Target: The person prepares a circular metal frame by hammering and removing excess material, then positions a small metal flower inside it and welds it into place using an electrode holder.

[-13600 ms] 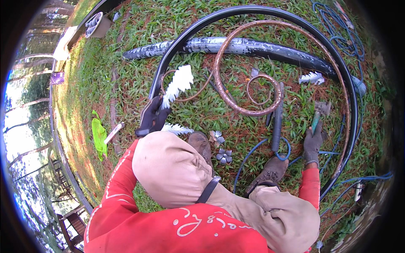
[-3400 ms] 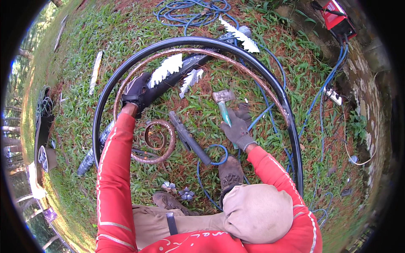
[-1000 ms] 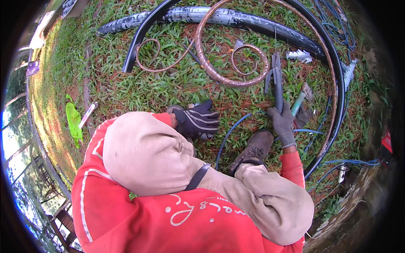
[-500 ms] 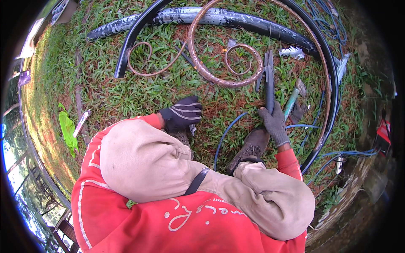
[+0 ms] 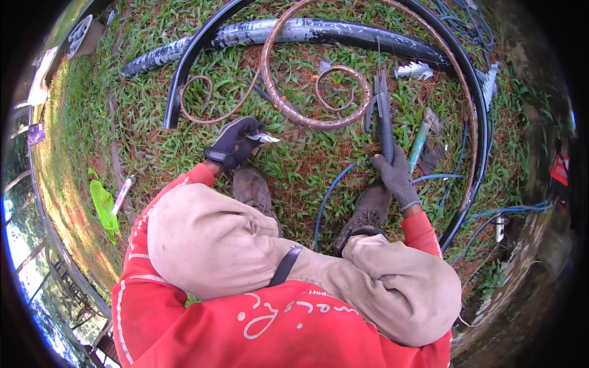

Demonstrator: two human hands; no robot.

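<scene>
My left hand [image 5: 235,144], in a dark glove with pale stripes, is closed on a small silvery-white scrap [image 5: 264,138] that sticks out between its fingers. My right hand [image 5: 397,176], in a grey glove, is closed round the near end of a long dark rod-like piece [image 5: 384,126]. Its far end looks split into narrow grey strips; its exact kind I cannot make out. Beyond my hands, a copper-coloured coil [image 5: 319,124] curls over the grass. A hammer [image 5: 421,142] with a green handle lies just right of the rod-like piece.
A thick black pipe [image 5: 248,37] with flaking silver lies across the far side. A black hose [image 5: 181,80] arches around the work area. Blue cord [image 5: 326,205] runs near my boots [image 5: 365,211]. White ridged scraps [image 5: 414,70] and a bright green cloth [image 5: 103,205] lie on the grass.
My left hand has moved away from my body and to the left, and the silvery scrap now shows clearly in it. My right hand keeps its hold on the dark piece.
</scene>
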